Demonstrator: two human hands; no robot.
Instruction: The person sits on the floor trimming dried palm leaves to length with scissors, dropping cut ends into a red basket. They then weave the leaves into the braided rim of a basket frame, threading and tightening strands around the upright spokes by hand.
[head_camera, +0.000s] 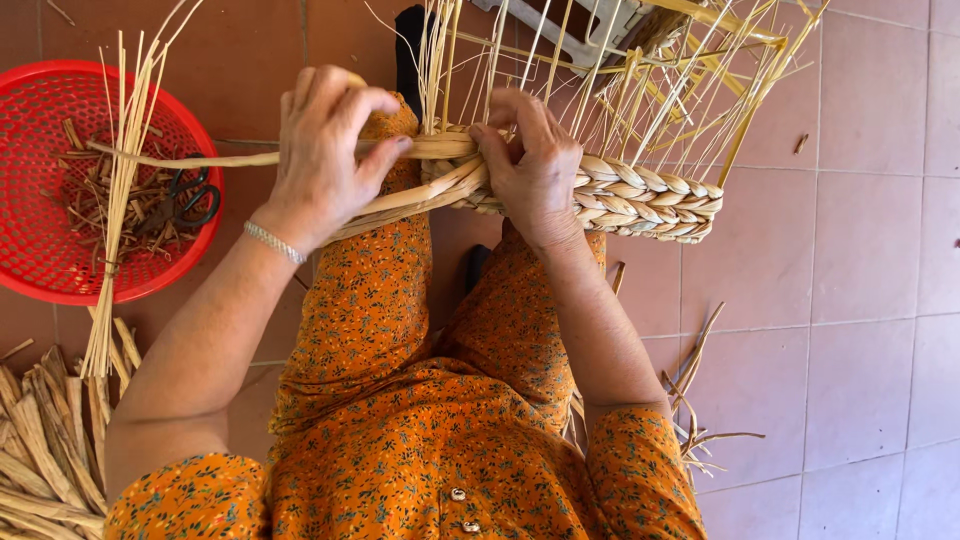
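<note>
At far left a round red plastic basket (40, 250) sits on the tiled floor (860, 300), holding straw scraps and what look like black scissors (190, 197). The left hand (325, 150) has its fingers closed around a pale reed strand (200, 158). The right hand (535, 165) pinches the braided rim of the woven basket (650, 200), resting on the knees, upright stakes rising behind

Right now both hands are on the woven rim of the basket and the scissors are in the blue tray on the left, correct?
Not quite: the tray is red, not blue. The head view shows the scissors lying in it among fibre scraps, on the left. The rest holds: the left hand and right hand both grip the woven rim.
</note>
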